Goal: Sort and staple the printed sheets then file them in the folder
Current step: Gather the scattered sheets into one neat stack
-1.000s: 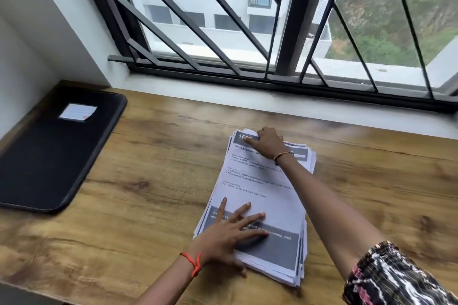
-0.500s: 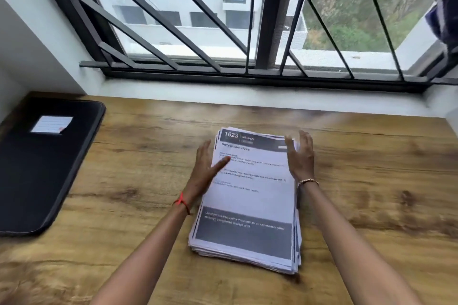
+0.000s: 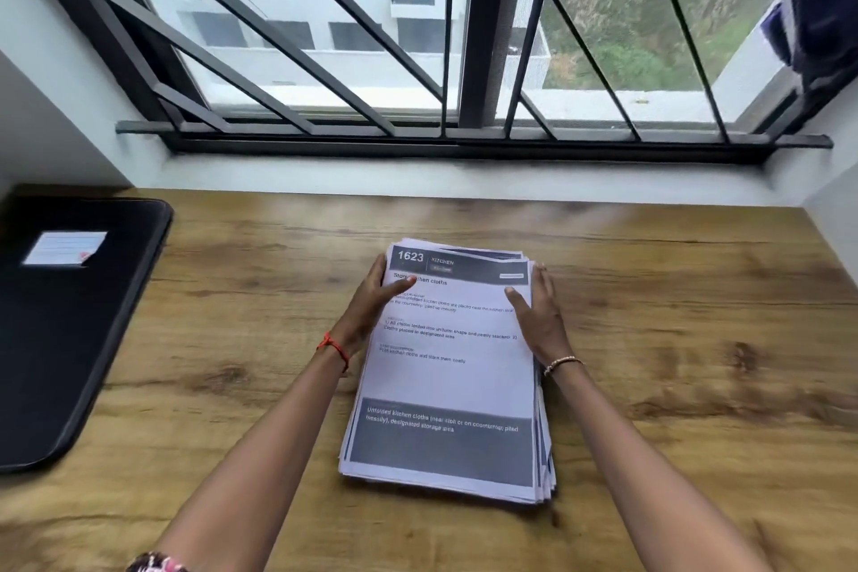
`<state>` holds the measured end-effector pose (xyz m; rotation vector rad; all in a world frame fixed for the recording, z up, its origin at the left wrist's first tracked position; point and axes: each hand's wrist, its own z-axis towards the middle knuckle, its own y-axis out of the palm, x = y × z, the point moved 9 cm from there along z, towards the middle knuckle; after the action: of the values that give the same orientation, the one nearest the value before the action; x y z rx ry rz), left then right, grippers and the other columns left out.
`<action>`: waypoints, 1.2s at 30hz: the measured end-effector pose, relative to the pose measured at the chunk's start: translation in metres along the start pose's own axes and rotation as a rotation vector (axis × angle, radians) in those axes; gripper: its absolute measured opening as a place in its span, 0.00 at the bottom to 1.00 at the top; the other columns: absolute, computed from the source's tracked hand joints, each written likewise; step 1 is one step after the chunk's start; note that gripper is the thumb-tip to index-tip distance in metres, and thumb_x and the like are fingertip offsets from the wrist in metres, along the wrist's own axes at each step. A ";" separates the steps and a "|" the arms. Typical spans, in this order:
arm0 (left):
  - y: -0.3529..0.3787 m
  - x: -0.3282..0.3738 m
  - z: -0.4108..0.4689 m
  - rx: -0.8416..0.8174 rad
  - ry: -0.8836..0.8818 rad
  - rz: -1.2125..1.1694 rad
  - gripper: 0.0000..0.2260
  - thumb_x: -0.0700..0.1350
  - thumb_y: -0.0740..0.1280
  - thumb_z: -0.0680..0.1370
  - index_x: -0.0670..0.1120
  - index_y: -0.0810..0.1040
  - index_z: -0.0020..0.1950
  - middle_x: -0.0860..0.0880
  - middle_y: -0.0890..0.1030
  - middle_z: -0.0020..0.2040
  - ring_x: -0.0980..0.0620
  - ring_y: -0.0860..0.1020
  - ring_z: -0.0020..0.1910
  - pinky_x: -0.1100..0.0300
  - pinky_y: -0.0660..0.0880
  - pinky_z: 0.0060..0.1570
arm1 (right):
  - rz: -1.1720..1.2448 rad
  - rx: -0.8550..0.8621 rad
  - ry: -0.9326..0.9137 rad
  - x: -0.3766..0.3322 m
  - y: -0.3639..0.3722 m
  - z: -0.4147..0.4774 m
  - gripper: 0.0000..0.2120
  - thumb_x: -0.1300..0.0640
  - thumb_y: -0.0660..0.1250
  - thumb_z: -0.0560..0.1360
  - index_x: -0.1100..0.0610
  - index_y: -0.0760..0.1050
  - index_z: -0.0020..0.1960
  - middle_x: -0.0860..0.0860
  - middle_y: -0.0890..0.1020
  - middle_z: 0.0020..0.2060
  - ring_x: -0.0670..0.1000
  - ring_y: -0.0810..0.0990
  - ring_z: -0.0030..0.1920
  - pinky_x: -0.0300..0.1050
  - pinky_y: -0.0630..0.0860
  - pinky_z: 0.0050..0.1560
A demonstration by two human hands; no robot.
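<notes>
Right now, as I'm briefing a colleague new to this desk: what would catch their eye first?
A thick stack of white printed sheets with grey bands, headed 1623 KITCHEN, lies in the middle of the brown wooden tabletop, with the left hand and right hand pressed against its long sides. A flat black folder with a small white label lies at the left edge.

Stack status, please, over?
Left hand and right hand flat against stack sides. Stack on table, edges uneven. Folder far left, apart. No stapler in view.
</notes>
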<state>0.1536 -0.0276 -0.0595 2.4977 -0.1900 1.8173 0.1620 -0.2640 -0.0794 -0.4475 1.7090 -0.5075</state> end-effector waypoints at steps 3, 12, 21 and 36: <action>0.001 0.000 -0.003 0.092 0.033 0.169 0.41 0.47 0.72 0.73 0.46 0.50 0.77 0.62 0.56 0.73 0.63 0.57 0.70 0.70 0.54 0.64 | -0.066 0.031 -0.017 -0.007 -0.004 0.007 0.29 0.55 0.58 0.79 0.62 0.52 0.75 0.55 0.52 0.76 0.49 0.49 0.76 0.31 0.44 0.68; -0.010 -0.014 -0.020 0.290 0.157 0.393 0.40 0.47 0.73 0.72 0.45 0.52 0.77 0.51 0.52 0.77 0.61 0.51 0.73 0.78 0.46 0.64 | -0.386 -0.175 -0.369 -0.107 0.060 0.041 0.21 0.57 0.57 0.79 0.62 0.62 0.71 0.58 0.65 0.71 0.55 0.62 0.71 0.45 0.55 0.71; -0.013 -0.025 -0.019 0.313 0.125 0.349 0.38 0.46 0.72 0.73 0.45 0.54 0.76 0.50 0.56 0.77 0.56 0.54 0.75 0.70 0.50 0.67 | -0.494 -0.277 -0.374 -0.135 0.106 0.067 0.16 0.50 0.61 0.77 0.63 0.78 0.50 0.58 0.79 0.52 0.58 0.77 0.53 0.46 0.69 0.49; -0.025 -0.032 -0.016 0.366 0.054 0.186 0.29 0.41 0.69 0.75 0.41 0.62 0.74 0.47 0.63 0.74 0.53 0.60 0.74 0.61 0.56 0.72 | -0.225 0.469 0.305 -0.057 -0.011 0.017 0.21 0.50 0.60 0.76 0.66 0.68 0.60 0.62 0.68 0.62 0.61 0.65 0.65 0.54 0.62 0.63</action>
<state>0.1321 0.0015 -0.0837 2.7432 -0.0966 2.1649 0.1900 -0.2429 -0.0296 -0.2274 1.7614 -1.1580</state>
